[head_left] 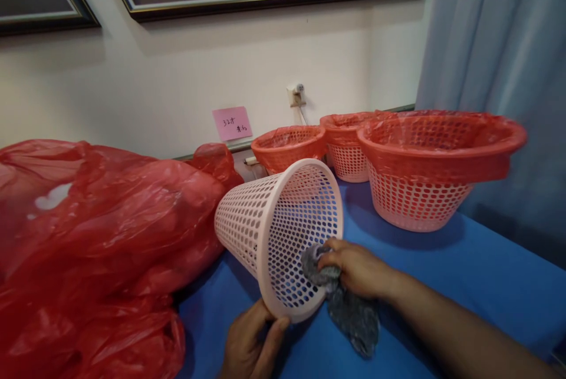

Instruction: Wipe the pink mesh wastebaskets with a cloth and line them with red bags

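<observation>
A pale pink perforated plastic wastebasket (241, 214) lies tilted on its side, its round mouth turned toward me and to the right. My left hand (253, 340) grips the bottom of its rim, thumb outside. In my right hand (356, 267) is a crumpled grey cloth (354, 314), bunched between the fingers at the lower right of the mouth, with its loose end hanging below. Part of the cloth reaches over the rim into the opening. The palm sides of both hands are hidden.
Red plastic bags (101, 237) fill the left side of the blue table (411, 267). Behind stand a large basket with a red liner (420, 196), a smaller lined basket (349, 161) and another (287, 143). A pink note (232, 124) and a socket (296, 96) are on the wall.
</observation>
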Tool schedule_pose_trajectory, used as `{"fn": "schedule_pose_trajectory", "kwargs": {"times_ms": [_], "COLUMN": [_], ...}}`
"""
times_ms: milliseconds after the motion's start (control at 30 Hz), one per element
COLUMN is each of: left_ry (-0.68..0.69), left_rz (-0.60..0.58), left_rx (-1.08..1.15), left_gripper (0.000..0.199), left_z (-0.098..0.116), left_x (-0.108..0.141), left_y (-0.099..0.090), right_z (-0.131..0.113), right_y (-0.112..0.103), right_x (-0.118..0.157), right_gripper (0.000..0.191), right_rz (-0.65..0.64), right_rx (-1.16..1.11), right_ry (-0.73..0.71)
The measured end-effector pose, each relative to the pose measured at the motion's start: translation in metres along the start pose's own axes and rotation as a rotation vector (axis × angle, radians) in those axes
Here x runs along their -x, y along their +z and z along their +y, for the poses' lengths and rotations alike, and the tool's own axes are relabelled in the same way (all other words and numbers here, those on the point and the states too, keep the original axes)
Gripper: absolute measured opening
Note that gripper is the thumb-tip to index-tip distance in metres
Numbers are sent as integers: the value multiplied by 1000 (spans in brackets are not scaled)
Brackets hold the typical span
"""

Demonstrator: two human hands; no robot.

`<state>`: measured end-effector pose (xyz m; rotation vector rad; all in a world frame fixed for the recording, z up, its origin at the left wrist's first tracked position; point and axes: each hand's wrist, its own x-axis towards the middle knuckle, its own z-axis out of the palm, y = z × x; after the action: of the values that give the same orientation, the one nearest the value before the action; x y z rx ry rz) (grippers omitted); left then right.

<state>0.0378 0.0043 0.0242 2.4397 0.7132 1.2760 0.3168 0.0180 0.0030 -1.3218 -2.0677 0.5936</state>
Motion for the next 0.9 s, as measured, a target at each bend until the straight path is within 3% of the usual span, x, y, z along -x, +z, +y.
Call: {"fn": "schedule_pose_trajectory", "kwargs": {"times_ms": [133, 200, 267, 367, 467, 533, 600, 733, 833, 900], "left_ry": [-18, -7, -27, -74, -95, -107, -139, -278, -324, -326], "left_rz": [63, 57, 57, 92, 172, 252, 303, 281, 161, -68], "left_rx": [-89, -102, -91, -68, -53, -49, -30, 40, 116, 126], "left_gripper": [24, 27, 30, 33, 35, 35, 35, 40, 40, 40], "left_z": [2, 1, 1, 3, 3, 1, -2, -6, -8, -10], "left_x": [-7, -9, -9, -10, -7, -4, -2, -3, -5, -5], "left_y": [-11, -12, -12, -12, -16, -19, -20, -20, -18, -14], "right_z": [26, 27, 19, 0, -10, -9, -5, 0, -2, -2], "right_y": [-23, -24, -17, 0, 9, 6, -2, -14, -11, -6], "right_x": [-8, -9, -8, -3, -1, -2, -2, -1, -1, -1], "right_gripper": [56, 61, 56, 52, 59, 60, 57, 63, 59, 56], "right_rz": [339, 392, 288, 23, -216, -299, -205, 166, 96, 11], "right_rx": [168, 231, 214, 52, -185, -261, -152, 173, 133, 40], "right_ry": [228, 256, 243, 175, 23, -16, 69, 321, 339, 308]}}
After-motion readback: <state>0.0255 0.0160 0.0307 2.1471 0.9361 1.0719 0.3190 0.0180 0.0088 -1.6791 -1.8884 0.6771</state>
